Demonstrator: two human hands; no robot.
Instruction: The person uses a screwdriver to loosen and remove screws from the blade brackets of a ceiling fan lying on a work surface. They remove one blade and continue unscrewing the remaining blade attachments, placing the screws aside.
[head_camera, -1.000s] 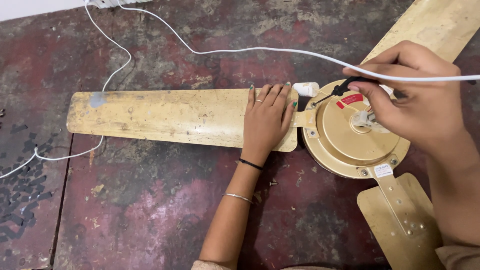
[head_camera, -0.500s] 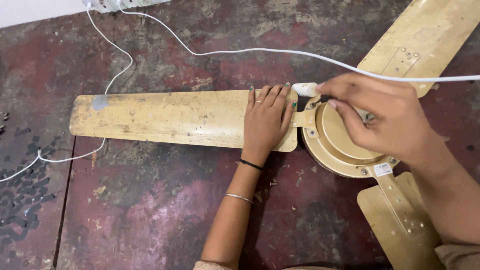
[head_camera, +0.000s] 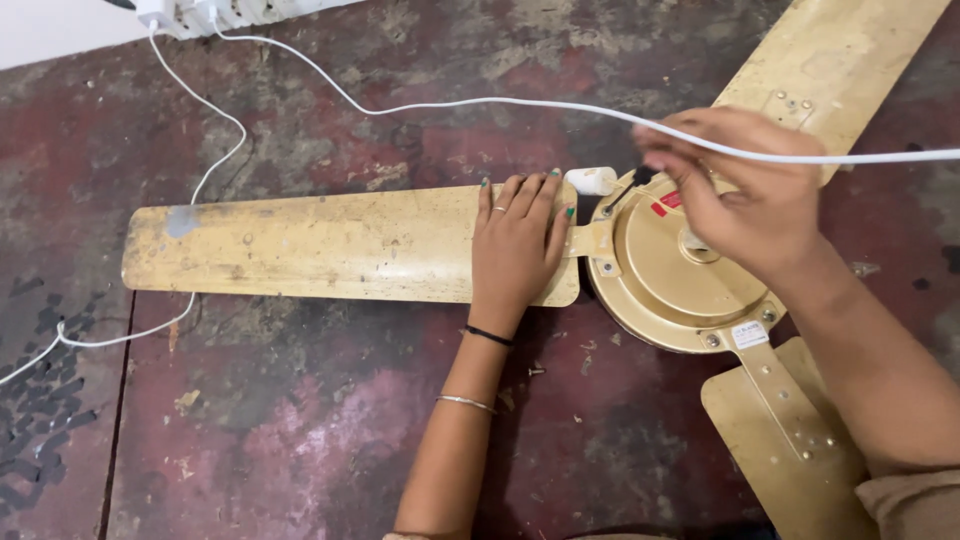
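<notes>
- Your left hand (head_camera: 520, 240) lies flat and spread, palm down, on the inner end of the left fan blade (head_camera: 330, 243), grasping nothing; the fingertips point far, toward the blade's bracket.
- That blade lies flat on the floor (head_camera: 300, 420), its long axis running left to right, the rounded tip pointing left and the root pointing right at the motor housing (head_camera: 665, 285).
- Your right hand (head_camera: 745, 195) hovers over the far side of the round gold housing, fingers curled; whether they pinch anything you cannot tell from here.
- A white cable (head_camera: 480, 102) crosses just over that hand's knuckles, running from a white power strip (head_camera: 200, 12) at the far left out past the right edge.
- A small white cylindrical part (head_camera: 590, 180) sits just beside the housing's far-left rim, near your left fingertips.
- A second blade (head_camera: 830, 65) points far and right from the housing; a third blade (head_camera: 780, 440) points near and right, partly under your right forearm.
- The ceiling fan lies in the middle of the worn red floor, housing right of centre.
- A second white cord (head_camera: 200, 190) loops down the left side and passes beneath the left blade's tip.
</notes>
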